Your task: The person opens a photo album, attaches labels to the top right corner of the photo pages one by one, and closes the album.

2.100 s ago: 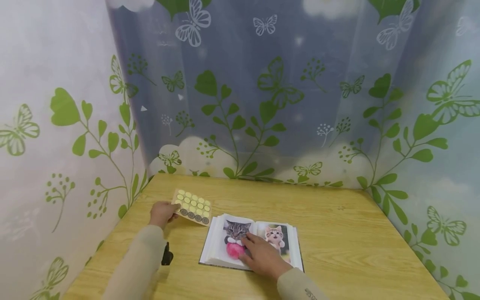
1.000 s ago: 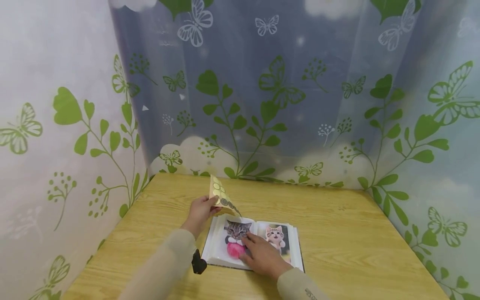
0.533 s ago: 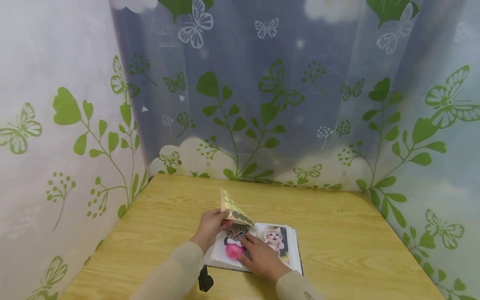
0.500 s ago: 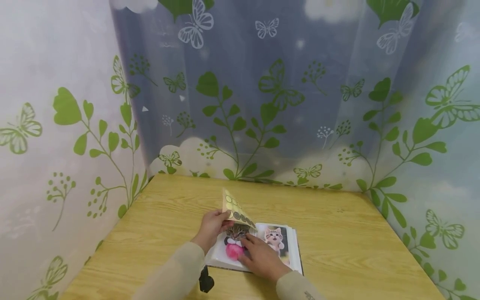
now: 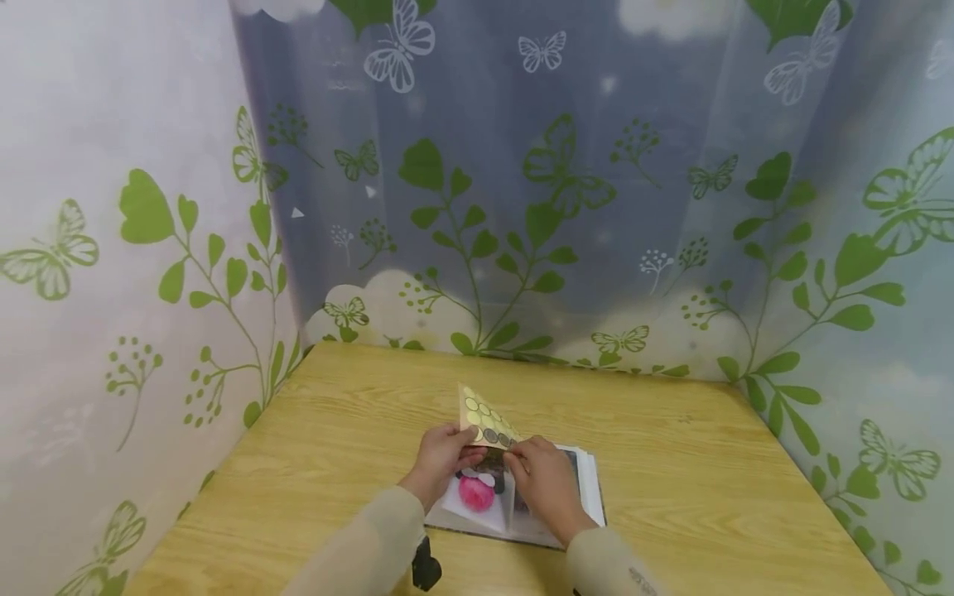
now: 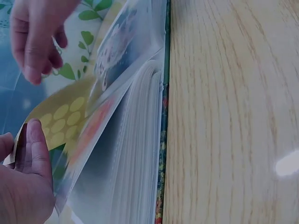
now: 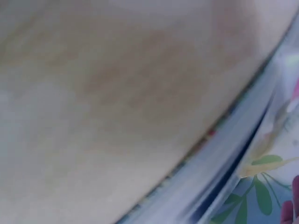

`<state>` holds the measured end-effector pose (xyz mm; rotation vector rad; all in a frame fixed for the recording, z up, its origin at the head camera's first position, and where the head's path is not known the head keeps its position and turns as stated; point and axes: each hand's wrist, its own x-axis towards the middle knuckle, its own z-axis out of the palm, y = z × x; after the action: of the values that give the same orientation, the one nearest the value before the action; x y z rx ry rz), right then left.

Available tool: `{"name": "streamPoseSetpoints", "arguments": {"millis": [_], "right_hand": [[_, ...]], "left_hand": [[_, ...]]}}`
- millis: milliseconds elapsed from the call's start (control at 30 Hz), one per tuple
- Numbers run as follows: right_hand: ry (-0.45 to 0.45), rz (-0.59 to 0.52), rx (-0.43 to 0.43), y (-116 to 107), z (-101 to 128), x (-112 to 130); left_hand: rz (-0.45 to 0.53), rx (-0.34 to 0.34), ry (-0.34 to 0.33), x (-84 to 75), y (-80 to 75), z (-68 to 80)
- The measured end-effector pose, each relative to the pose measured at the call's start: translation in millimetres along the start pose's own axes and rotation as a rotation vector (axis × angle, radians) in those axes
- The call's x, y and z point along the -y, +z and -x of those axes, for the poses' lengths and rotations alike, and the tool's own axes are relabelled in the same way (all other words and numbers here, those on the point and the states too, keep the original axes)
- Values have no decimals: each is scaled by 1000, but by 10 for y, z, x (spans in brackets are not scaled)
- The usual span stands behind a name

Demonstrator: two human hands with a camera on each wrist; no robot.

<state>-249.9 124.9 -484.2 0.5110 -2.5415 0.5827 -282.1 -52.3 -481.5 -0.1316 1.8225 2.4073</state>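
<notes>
My left hand (image 5: 440, 459) pinches the left edge of a sheet of round yellow stickers (image 5: 483, 414), with dark grey ones along its lower row. The tilted sheet hangs over an open photo album (image 5: 484, 520). My right hand (image 5: 550, 487) is over the right page, its fingertips right at the sheet's lower right corner in the head view. In the left wrist view the right hand (image 6: 39, 35) has loosely bent fingers beside the sheet and nothing between them. A photo with a pink ball (image 5: 477, 494) shows on the left page; the right photo is mostly hidden.
The album lies on a wooden table (image 5: 656, 463) near its front. Patterned curtains (image 5: 581, 248) with leaves and butterflies close off the back and both sides. A small black object (image 5: 426, 564) sits at the left sleeve's cuff. The right wrist view is mostly blurred.
My left hand has brought the sticker sheet from the table's left side to over the album. My right hand has lifted from the left page and moved up right to the sheet's corner.
</notes>
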Motion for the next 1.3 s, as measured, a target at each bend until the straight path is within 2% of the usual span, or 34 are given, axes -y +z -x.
{"name": "streamPoseSetpoints", "arguments": {"millis": [100, 233, 467, 633, 933, 1300], "right_hand": [[64, -43, -6, -17, -71, -13], [95, -87, 37, 22, -141, -20], [167, -145, 81, 115, -176, -5], [178, -151, 72, 144, -184, 2], [168, -174, 67, 170, -160, -3], [175, -226, 32, 186, -135, 28]], "left_hand": [[-15, 2, -4, 5, -1, 16], [-43, 6, -14, 17, -6, 41], [-24, 84, -19, 33, 2, 80], [-5, 110, 5, 60, 11, 74], [-18, 127, -51, 98, 14, 74], [-69, 97, -29, 67, 3, 109]]}}
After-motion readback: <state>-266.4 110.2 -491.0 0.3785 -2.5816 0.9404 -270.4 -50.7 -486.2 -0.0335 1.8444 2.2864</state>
